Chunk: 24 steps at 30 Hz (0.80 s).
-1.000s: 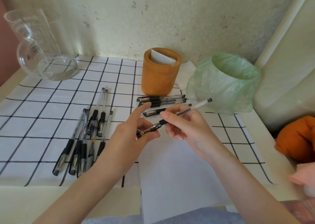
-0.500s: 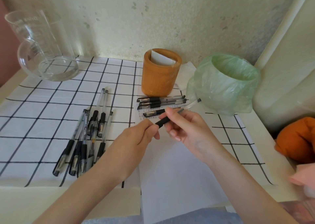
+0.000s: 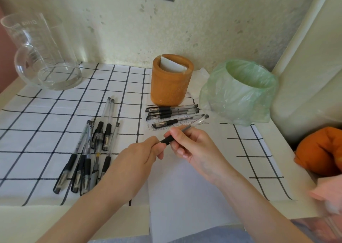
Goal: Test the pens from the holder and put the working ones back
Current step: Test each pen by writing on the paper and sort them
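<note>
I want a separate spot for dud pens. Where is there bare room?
Bare cloth lies between the glass beaker and the pile of pens, and right of the paper, below the green-bagged bin. Crowded: the row of pens in front of the holder.

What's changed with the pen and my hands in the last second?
The left hand has closed its grip over the cap end of the pen, visible a second ago; its index finger, then stretched out, is now curled. The pen's rear end has shifted left. The right hand still pinches the barrel. The holder, the pens beside it and the pens on the cloth lie unchanged.
</note>
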Motion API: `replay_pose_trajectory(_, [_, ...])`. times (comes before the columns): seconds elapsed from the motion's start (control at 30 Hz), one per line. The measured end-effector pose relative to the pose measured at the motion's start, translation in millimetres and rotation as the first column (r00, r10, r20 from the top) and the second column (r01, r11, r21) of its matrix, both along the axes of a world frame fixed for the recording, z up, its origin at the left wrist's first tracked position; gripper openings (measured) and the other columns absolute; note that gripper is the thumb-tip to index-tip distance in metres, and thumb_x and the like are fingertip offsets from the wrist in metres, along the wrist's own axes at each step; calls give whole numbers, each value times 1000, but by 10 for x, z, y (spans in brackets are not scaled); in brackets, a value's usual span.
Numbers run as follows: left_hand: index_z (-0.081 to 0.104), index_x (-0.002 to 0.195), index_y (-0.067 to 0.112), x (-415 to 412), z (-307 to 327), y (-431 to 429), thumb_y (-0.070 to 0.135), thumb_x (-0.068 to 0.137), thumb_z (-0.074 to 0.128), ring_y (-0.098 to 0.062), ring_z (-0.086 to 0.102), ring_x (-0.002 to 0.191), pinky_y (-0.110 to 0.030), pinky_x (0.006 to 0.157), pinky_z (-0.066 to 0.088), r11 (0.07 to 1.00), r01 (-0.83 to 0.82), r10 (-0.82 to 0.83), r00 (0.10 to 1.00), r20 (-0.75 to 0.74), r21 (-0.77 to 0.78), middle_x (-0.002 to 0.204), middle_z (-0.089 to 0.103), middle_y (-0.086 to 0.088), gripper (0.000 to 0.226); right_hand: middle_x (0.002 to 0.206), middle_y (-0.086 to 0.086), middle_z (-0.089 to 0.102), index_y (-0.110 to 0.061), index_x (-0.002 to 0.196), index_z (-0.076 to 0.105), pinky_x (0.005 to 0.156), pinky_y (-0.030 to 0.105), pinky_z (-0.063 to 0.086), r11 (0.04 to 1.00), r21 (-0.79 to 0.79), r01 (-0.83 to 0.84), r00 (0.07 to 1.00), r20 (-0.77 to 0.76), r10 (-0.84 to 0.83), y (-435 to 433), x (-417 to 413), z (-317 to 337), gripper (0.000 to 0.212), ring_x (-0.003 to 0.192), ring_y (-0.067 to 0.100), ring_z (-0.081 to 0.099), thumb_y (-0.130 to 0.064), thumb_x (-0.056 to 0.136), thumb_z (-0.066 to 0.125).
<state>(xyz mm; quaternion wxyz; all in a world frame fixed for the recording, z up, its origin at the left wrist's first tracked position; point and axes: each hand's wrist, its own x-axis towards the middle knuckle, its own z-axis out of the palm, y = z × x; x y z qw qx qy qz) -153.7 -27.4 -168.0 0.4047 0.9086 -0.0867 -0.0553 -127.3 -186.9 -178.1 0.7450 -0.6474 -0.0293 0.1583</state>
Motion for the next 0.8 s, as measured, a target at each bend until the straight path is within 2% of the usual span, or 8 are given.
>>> replay_pose_trajectory(0.37, [54,68,22,17,-103,54,35,95,38,-3,37,47,-17,50,30,975,-7,-23,991,-134,-221,50,42,10,34,56,0,52,-9,81,69,48,18,28,999,-13,-29,999,17,29,15,-13,-10,21,51,10,41,-29,80,62])
replay_pose_trajectory(0.53, [54,71,11,26,-34,43,28,96,39,-4,29,43,-11,43,26,917,-34,-71,967,-246,-398,44,36,11,34,56,0,53,-12,79,70,47,17,30,999,-15,-44,999,26,44,9,-16,29,19,51,9,43,-30,78,63])
replay_pose_trajectory(0.7, [56,67,17,33,-60,16,35,94,39,-5,34,47,-21,53,29,940,-96,46,987,-157,-327,48,40,11,37,58,0,54,-3,87,66,45,17,34,1000,23,-8,1000,-20,8,63,-5,15,29,50,10,45,-31,83,59])
replay_pose_trajectory(0.8, [56,69,24,73,-26,25,40,93,38,-4,41,53,-19,52,32,977,-90,84,996,-38,-194,57,44,7,35,63,4,58,9,101,62,47,18,38,995,103,4,994,-105,7,72,31,16,38,53,11,50,-27,91,54])
